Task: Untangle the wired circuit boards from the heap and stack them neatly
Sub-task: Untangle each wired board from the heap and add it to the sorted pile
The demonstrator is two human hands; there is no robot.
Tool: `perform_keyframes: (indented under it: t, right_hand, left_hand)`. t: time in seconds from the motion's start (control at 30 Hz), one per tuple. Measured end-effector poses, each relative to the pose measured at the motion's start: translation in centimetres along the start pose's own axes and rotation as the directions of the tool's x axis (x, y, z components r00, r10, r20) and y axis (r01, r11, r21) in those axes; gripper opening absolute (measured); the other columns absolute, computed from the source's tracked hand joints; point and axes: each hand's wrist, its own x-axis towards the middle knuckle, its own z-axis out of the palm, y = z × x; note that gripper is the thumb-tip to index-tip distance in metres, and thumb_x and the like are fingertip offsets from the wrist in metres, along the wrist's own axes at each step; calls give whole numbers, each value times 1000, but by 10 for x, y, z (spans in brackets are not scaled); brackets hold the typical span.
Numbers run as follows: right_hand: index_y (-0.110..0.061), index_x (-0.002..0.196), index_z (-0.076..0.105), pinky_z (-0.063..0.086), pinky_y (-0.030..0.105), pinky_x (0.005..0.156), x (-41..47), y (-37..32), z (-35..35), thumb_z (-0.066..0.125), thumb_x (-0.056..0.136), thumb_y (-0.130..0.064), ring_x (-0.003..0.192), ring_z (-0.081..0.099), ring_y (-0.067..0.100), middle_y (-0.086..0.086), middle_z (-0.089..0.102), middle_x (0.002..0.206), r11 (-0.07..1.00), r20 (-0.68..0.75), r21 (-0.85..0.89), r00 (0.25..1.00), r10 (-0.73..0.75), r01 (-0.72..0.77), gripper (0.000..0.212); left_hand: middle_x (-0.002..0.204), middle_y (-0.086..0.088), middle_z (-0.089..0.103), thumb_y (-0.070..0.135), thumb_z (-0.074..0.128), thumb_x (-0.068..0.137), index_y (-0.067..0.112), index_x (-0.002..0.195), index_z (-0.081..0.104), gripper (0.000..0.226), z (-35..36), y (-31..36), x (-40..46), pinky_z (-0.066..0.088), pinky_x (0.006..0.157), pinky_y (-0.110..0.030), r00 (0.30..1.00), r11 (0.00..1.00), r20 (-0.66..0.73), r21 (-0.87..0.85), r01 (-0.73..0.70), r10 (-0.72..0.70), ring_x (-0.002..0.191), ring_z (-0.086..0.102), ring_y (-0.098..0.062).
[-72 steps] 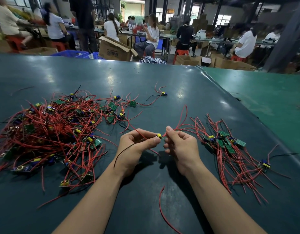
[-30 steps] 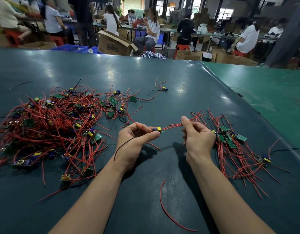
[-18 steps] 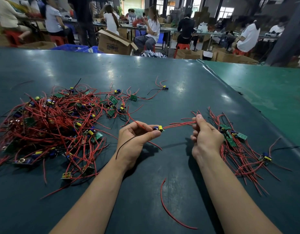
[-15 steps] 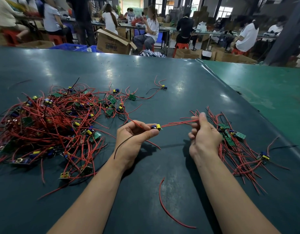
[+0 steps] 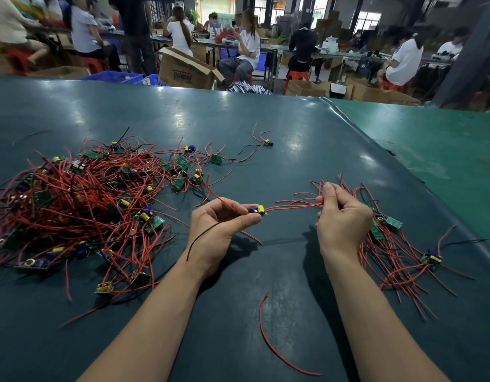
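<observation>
Held board: a small circuit board (image 5: 257, 210) with a yellow cylindrical part and a blue part on it, pinched at the tips of the left hand, above the table in the near middle of the scene.
Board's wires: a bunch of thin red wires (image 5: 293, 205) runs from the board's right side across to the right hand, nearly level, so the long axis lies left to right; one red wire leads off far-left toward the heap, and a black wire (image 5: 201, 238) curves down over the left palm.
Left hand: the left hand (image 5: 219, 232) has thumb and fingers curled, pinching the board between their tips.
Right hand: the right hand (image 5: 341, 220) is curled, thumb and forefinger nipping the free ends of the red wires; the other fingers are folded in, and whether they also touch wire I cannot tell.
Heap: the tangled heap (image 5: 81, 205) of red-wired boards lies at the left, green boards and yellow and blue parts showing through the loops.
Sorted pile: a smaller pile (image 5: 390, 244) lies at the right, just beyond the right hand, its green boards at the far end and wires trailing nearer.
Stray wire: a loose red wire (image 5: 268, 337) lies near, between the forearms.
Table: dark green mat (image 5: 293, 128).
</observation>
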Motion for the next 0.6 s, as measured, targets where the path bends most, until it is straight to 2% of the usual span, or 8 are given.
perform_keyframes:
  t: [0.07, 0.13, 0.2, 0.23, 0.3, 0.37, 0.47, 0.6]
  right_hand:
    - [-2, 112, 71, 52, 29, 43, -4, -3, 2, 64, 95, -23, 48, 59, 11, -6, 67, 70, 990, 53, 124, 996, 68, -74, 28]
    - [-1, 125, 61, 46, 21, 37, -13, -12, 8, 66, 92, -29, 48, 63, 11, 3, 70, 90, 889, 238, 335, 941, 240, -311, 43]
    - [-2, 108, 64, 45, 20, 37, -23, -19, 12, 67, 85, -40, 48, 64, 12, 9, 69, 98, 799, 433, 325, 831, 350, -506, 44]
    - [-4, 96, 66, 44, 19, 37, -28, -21, 13, 69, 79, -44, 46, 62, 11, 8, 71, 91, 782, 521, 266, 767, 376, -564, 43]
    - [-8, 85, 69, 39, 16, 36, -37, -24, 15, 70, 72, -45, 42, 55, 8, 2, 70, 72, 761, 663, 174, 646, 378, -625, 39]
    - [-8, 82, 72, 34, 15, 35, -43, -26, 17, 71, 79, -34, 41, 48, 5, -1, 63, 61, 727, 719, 186, 596, 358, -661, 26]
    - [-7, 82, 73, 28, 13, 34, -40, -26, 19, 68, 90, -17, 41, 42, 3, -4, 55, 55, 721, 666, 221, 642, 381, -657, 14]
    - [-5, 79, 69, 26, 12, 33, -10, -19, 8, 65, 92, -12, 38, 40, 0, -1, 51, 59, 664, 405, 408, 776, 484, -627, 15]
  left_hand:
    - [92, -16, 75, -9, 79, 68, 6, 71, 63, 21, 0, 1, 1, 54, 76, -21, 999, 1000, -38, -11, -5, 4, 89, 73, -26]
    - [90, -14, 76, -11, 76, 69, 5, 72, 61, 22, 0, 0, 5, 54, 76, -20, 992, 997, -125, -81, -9, -1, 88, 73, -22]
    - [86, -12, 76, -13, 74, 70, 6, 71, 60, 23, 0, -1, 7, 55, 76, -22, 978, 987, -206, -160, -12, -21, 88, 73, -19]
    - [86, -12, 76, -12, 74, 69, 7, 70, 61, 24, 1, -1, 7, 55, 78, -23, 975, 985, -221, -174, -16, -23, 88, 73, -20]
    - [88, -14, 75, -10, 76, 68, 8, 69, 62, 23, 2, -1, 5, 55, 78, -24, 984, 992, -179, -122, -16, -6, 88, 73, -22]
    - [89, -16, 75, -10, 78, 67, 6, 71, 63, 23, 4, -1, 1, 56, 77, -25, 996, 1000, -86, -23, -15, 13, 87, 73, -25]
    - [87, -15, 75, -11, 79, 66, 4, 71, 64, 23, 6, 0, -1, 55, 74, -23, 998, 999, -57, 22, -27, 28, 84, 74, -24]
    - [87, -17, 75, -12, 79, 66, 5, 70, 63, 23, 5, 0, -1, 55, 75, -23, 994, 999, -105, -20, -43, 41, 85, 74, -26]
